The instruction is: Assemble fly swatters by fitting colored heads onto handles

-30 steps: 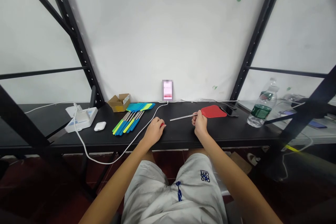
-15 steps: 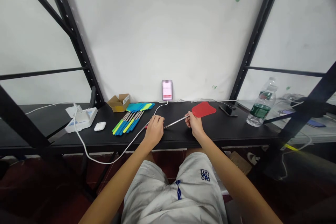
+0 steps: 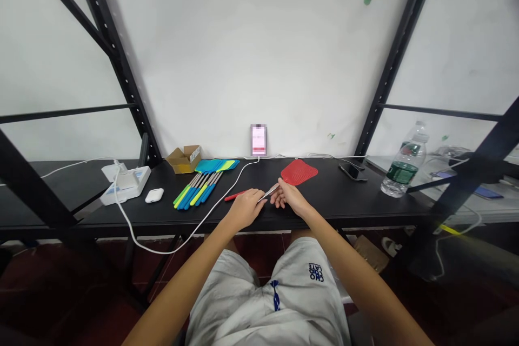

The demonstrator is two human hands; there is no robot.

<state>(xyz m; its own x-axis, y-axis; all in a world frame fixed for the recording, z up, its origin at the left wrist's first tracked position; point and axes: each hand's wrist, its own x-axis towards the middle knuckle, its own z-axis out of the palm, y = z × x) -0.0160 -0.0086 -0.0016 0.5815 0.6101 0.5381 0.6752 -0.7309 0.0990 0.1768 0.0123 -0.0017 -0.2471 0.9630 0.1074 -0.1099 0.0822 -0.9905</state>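
A red fly swatter (image 3: 299, 172) with a thin metal rod lies slanted on the black shelf (image 3: 344, 203) in front of me. My right hand (image 3: 288, 199) pinches the rod just below the red head. Fingers closed, my left hand (image 3: 245, 208) holds the rod's lower end, near the red handle (image 3: 234, 195) that sticks out to its left. A bunch of several blue and green fly swatters (image 3: 205, 181) lies further left.
A phone (image 3: 258, 140) leans on the wall with a white cable (image 3: 170, 243) trailing off the shelf. A small cardboard box (image 3: 184, 158), a white earbud case (image 3: 154, 194) and a power strip (image 3: 124, 183) sit left. A water bottle (image 3: 403, 165) and a dark phone (image 3: 351, 171) sit right.
The red swatter has moved left and swung closer to me. My right hand slid left with it, and my left hand went from resting on the red handle to gripping the rod.
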